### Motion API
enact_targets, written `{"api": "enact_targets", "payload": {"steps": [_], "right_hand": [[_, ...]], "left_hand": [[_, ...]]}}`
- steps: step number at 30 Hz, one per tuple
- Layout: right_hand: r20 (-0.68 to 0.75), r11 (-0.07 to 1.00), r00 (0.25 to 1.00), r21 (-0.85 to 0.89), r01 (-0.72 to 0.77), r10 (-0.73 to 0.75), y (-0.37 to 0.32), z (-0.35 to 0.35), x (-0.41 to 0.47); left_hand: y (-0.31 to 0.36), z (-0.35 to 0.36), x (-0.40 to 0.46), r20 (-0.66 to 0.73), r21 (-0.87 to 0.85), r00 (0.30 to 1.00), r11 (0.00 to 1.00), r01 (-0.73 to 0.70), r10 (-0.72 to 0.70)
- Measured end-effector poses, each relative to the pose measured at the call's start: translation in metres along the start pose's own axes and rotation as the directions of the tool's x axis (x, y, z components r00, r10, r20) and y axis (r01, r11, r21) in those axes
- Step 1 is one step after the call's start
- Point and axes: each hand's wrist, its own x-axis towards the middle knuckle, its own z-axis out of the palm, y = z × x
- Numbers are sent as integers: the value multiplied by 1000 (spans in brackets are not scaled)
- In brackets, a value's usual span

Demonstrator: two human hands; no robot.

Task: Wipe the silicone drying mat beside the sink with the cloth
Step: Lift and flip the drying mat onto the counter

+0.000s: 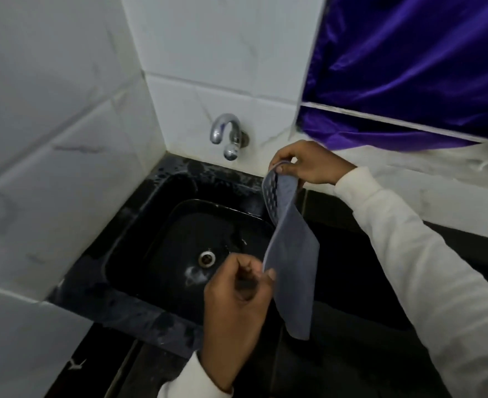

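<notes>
So the grey silicone drying mat (290, 254) isn't lying beside the sink right now, it's up in the air, hanging over the right edge of the black sink (139, 225) and the dark desk (352, 268) next to it. Its long axis runs roughly top to bottom, leaning a bit, with the lower corner dangling free toward the person. At the top edge you can see the perforated or bumpy side curling over, while the smooth side faces the camera.

The right hand (309, 165) has the top edge pinched between thumb and fingers, so that grip is clamped on the mat and carries its weight. The left hand (237, 288) is lower down, with its fingers curled and the thumb tip touching the mat's left edge. It looks like a light pinch on that edge, though most of the contact is hidden. My guess is it's held up like this to shake off water or flip it over the sink.

I can't spot any cloth anywhere, so the wiping doesn't look started. Behind are the chrome tap (227, 136), white wall tiles (64, 139) and a purple curtain (409, 53).
</notes>
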Motion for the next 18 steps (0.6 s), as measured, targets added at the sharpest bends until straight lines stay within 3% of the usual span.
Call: {"api": "enact_targets", "payload": {"steps": [3,8,15,18], "right_hand": [[-38,997,998,60,-38,40,-24,-5,21],[-155,987,986,-143,-77,54,-37,-35,12],[-403,933,848,45,-357,344,-6,-44,-18],[-401,886,797,95,-453,451,13,-30,-23]], "left_hand": [[18,-7,10,-32,-28,997,997,-69,68],[29,15,15,19,27,977,977,-213,212],[40,61,7,268,91,878,897,-433,397],[36,73,6,327,129,847,868,-479,418]]}}
